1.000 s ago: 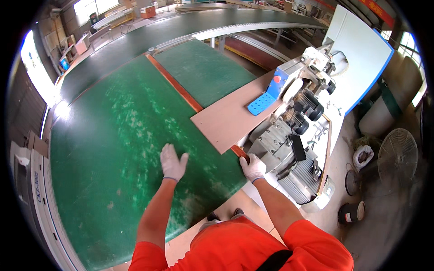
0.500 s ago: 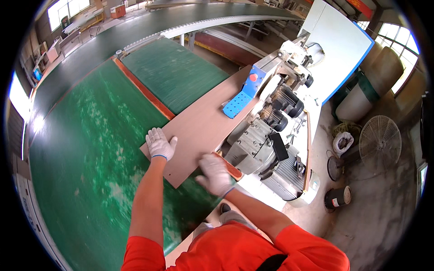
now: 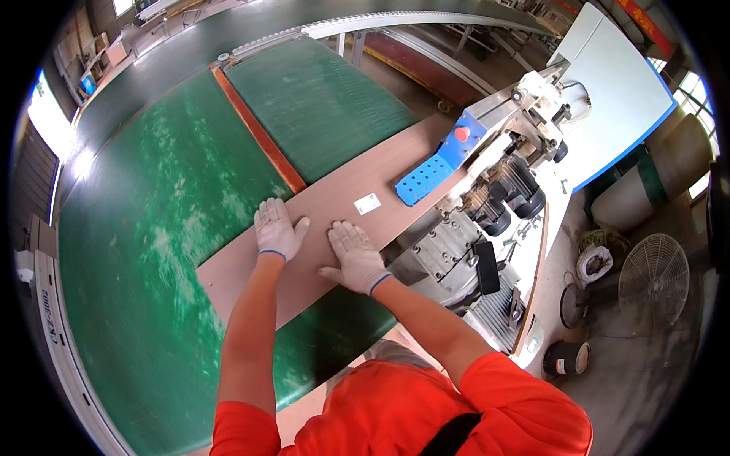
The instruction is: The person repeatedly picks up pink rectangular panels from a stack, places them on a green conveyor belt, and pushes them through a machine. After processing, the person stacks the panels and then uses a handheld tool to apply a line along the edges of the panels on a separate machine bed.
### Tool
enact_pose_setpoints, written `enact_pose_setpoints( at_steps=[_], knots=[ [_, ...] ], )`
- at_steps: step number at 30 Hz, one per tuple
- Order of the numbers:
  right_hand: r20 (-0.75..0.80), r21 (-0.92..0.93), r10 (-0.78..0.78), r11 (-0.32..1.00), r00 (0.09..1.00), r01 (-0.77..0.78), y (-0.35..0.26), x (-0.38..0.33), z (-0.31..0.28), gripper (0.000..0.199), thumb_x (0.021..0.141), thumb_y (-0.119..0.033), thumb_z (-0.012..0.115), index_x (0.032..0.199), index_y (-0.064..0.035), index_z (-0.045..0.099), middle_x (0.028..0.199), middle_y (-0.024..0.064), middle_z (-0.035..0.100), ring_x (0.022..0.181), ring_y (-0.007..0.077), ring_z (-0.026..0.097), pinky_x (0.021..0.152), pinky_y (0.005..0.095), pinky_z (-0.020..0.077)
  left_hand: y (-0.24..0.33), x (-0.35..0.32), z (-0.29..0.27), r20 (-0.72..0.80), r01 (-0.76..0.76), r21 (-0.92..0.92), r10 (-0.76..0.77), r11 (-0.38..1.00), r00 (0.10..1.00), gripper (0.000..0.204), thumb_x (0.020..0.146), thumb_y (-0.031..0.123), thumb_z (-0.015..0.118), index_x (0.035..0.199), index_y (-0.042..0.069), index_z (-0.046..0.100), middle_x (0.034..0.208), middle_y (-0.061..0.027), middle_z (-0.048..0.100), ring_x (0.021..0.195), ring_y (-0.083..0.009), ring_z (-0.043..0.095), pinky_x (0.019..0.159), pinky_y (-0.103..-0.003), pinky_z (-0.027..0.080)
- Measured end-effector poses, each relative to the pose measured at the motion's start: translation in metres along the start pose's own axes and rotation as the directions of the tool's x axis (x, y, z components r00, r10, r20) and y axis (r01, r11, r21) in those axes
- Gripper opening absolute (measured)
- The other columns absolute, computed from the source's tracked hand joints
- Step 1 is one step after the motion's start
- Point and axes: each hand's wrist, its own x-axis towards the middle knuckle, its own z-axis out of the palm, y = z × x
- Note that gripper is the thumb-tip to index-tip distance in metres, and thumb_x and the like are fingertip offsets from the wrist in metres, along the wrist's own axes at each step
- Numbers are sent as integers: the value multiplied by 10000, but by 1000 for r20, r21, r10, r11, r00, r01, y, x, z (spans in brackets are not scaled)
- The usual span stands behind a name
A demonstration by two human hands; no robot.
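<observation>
A long brown wood panel [image 3: 319,209] lies flat across the green conveyor belt [image 3: 144,228], its far end under the blue perforated guard [image 3: 430,176] of the machine. My left hand [image 3: 277,228], in a white glove, rests palm down on the panel with fingers spread. My right hand [image 3: 356,256], also gloved, presses flat on the panel just to the right, near its edge by the machine. A small white label [image 3: 367,203] sticks to the panel beyond my hands.
Grey motors and rollers [image 3: 487,213] of the machine stand right of the panel. An orange strip [image 3: 255,129] divides two green belts. A floor fan [image 3: 658,270], a black bucket [image 3: 563,357] and a white sack [image 3: 595,262] sit on the concrete floor at right.
The panel has slid toward me over the belt. Both hands have come together and now lie flat on its top; the right hand left the panel's corner.
</observation>
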Motion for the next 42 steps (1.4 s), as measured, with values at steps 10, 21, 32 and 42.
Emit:
enact_pose_setpoints(
  at_steps=[10,21,32,42],
  knots=[
    [47,-87,171,982,984,-166,67,5,-28,1048,959,-681,590,1657,26,259,1742,246,217,1633,385,167,1335,468,110,71,55,-8,14,76,-158,-75,985,997,695,961,545,652,1321,-42,557,1476,-268,540,1442,-454,428,1218,-577,288],
    [-86,-104,205,971,975,-213,105,-14,-33,996,955,-678,588,1616,26,344,1689,282,311,1603,408,239,1320,493,158,-29,-64,-2,-217,77,-87,-94,993,972,670,972,484,663,1371,-38,529,1513,-252,527,1487,-488,382,1244,-612,237],
    [-75,-21,609,791,789,-612,96,-162,-35,1017,940,-683,627,1602,37,350,1539,285,495,1393,459,505,1159,530,414,-83,-218,-29,-79,-22,-142,11,990,997,658,945,443,709,1379,-28,555,1586,-255,470,1539,-458,329,1284,-578,206],
    [372,731,738,141,563,-667,46,-307,7,332,998,-279,759,1157,9,718,960,28,716,865,155,656,780,340,539,88,-237,-18,39,-384,-193,398,903,917,788,938,501,678,1457,-72,526,1620,-277,410,1545,-455,299,1294,-557,170]
  ],
)
